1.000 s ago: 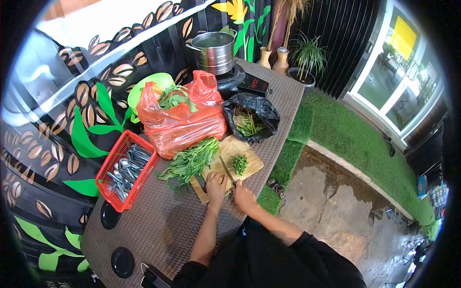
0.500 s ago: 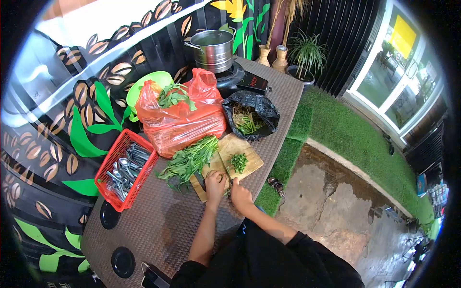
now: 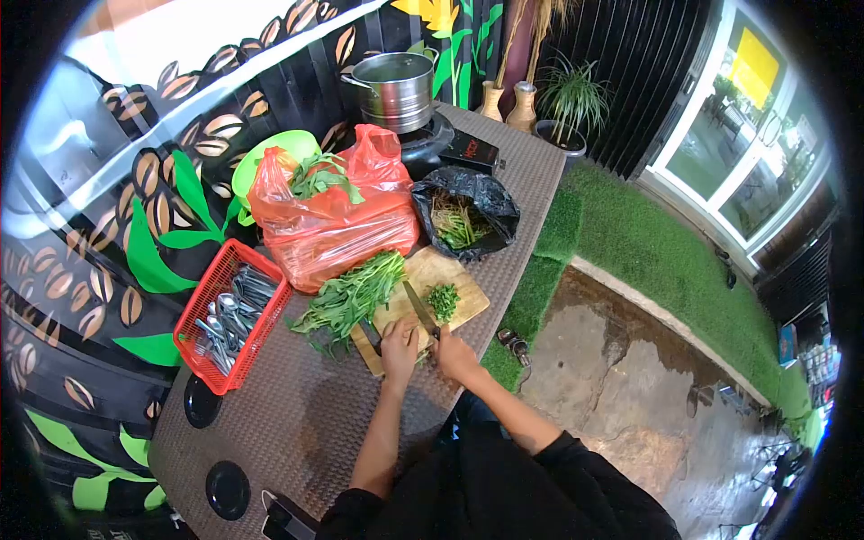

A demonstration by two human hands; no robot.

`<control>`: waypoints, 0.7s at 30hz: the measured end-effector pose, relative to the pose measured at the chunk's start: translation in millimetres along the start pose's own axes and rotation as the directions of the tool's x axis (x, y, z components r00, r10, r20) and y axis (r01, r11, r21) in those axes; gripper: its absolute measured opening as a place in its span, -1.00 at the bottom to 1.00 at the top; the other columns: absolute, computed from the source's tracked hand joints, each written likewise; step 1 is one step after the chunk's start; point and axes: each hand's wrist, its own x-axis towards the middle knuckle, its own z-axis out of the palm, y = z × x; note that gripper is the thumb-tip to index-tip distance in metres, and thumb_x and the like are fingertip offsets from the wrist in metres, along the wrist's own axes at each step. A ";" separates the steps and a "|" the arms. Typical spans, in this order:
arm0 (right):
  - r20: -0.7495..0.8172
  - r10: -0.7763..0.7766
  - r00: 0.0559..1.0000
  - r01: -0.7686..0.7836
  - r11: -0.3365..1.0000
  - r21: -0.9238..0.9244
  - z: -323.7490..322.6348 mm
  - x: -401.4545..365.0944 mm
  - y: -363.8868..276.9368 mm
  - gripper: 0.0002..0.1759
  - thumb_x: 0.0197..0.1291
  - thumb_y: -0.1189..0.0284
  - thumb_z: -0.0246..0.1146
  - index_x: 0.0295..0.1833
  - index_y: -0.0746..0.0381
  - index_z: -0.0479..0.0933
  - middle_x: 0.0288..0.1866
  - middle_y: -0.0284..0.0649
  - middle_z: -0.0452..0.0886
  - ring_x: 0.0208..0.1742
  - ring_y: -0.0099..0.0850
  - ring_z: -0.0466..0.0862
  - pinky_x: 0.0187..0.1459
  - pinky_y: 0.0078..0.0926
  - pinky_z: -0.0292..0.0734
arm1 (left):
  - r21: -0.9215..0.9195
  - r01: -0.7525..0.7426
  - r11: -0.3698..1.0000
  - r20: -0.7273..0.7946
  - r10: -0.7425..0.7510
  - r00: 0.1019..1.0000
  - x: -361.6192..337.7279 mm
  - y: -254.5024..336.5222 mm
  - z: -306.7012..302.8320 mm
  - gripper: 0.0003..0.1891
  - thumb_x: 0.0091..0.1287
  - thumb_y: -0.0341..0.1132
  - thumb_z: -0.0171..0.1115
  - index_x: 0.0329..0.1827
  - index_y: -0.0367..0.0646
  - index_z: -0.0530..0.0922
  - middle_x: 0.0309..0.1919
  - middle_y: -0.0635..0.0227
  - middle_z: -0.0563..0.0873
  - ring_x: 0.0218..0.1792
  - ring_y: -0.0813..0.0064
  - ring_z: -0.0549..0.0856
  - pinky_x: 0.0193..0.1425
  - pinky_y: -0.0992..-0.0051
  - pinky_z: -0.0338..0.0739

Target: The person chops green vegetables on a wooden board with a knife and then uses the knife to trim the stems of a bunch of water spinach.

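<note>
While the right hand [image 3: 454, 356] was closed tight on the knife [image 3: 419, 309], blade slanting over the board [image 3: 430, 266], the left hand [image 3: 400, 346] lay curled on the board's near end, its grip hidden. Chopped greens [image 3: 443, 300] sat right of the blade; a leafy bunch [image 3: 349, 299] lay left, a red bag [image 3: 333, 227] beyond.

No text we can read.
We see red lettering on the black box [image 3: 470, 149], but it is too small to make out.
</note>
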 end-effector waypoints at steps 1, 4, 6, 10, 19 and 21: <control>0.008 0.001 1.000 -0.001 1.000 0.003 -5.7 -3.2 -3.2 -0.62 0.32 0.26 -0.04 0.06 0.34 0.19 -0.32 0.20 0.61 -0.23 0.13 0.64 -0.21 0.04 0.54 | 0.054 0.005 0.999 0.025 -0.006 1.000 -1.2 1.0 -1.0 -0.68 0.12 -0.51 0.29 -0.02 -0.24 0.58 -0.36 0.21 0.64 -0.37 0.39 0.60 -0.28 0.43 0.49; 0.006 0.041 0.999 -0.041 0.999 -0.011 7.0 -10.5 -5.7 -0.64 0.31 0.27 0.00 0.04 0.33 0.20 -0.33 0.19 0.61 -0.24 0.14 0.63 -0.24 0.05 0.54 | 0.059 -0.085 0.995 0.027 0.083 0.996 -2.5 5.8 -1.2 -0.68 0.12 -0.50 0.29 -0.02 -0.20 0.61 -0.38 0.22 0.63 -0.34 0.35 0.62 -0.24 0.40 0.51; -0.015 0.058 0.998 -0.058 0.998 -0.013 12.9 -4.6 -2.4 -0.64 0.30 0.28 0.01 0.03 0.32 0.20 -0.33 0.19 0.61 -0.25 0.14 0.63 -0.25 0.05 0.54 | 0.085 -0.127 0.988 0.016 0.126 0.992 -2.4 3.2 1.7 -0.68 0.10 -0.50 0.30 -0.04 -0.20 0.62 -0.37 0.22 0.63 -0.34 0.34 0.62 -0.24 0.40 0.51; 0.005 -0.038 0.999 0.038 0.999 -0.024 -4.5 9.1 5.2 -0.68 0.30 0.29 -0.03 0.01 0.31 0.23 -0.33 0.17 0.62 -0.26 0.13 0.64 -0.25 0.05 0.54 | 0.006 -0.125 0.992 -0.001 0.125 0.992 -0.5 -5.0 4.0 -0.75 0.06 -0.47 0.30 -0.15 -0.20 0.64 -0.38 0.23 0.67 -0.28 0.26 0.58 -0.17 0.36 0.50; -0.025 0.011 1.000 -0.012 0.999 -0.042 13.6 -6.6 -1.0 -0.65 0.32 0.26 -0.01 0.02 0.32 0.22 -0.34 0.21 0.60 -0.26 0.12 0.63 -0.28 0.08 0.52 | 0.057 -0.091 0.994 0.003 0.091 0.996 5.7 -2.1 -4.1 -0.87 -0.04 -0.49 0.36 -0.38 -0.23 0.68 -0.36 0.24 0.65 -0.23 0.24 0.59 -0.12 0.36 0.48; 0.022 -0.043 0.999 0.044 0.999 -0.026 -1.9 7.1 5.9 -0.64 0.32 0.25 -0.02 0.02 0.33 0.24 -0.34 0.21 0.60 -0.26 0.13 0.63 -0.26 0.06 0.53 | 0.054 -0.084 0.995 0.006 0.083 0.996 4.7 -0.5 -5.1 -0.87 -0.04 -0.49 0.36 -0.39 -0.24 0.67 -0.36 0.24 0.65 -0.23 0.23 0.59 -0.13 0.37 0.48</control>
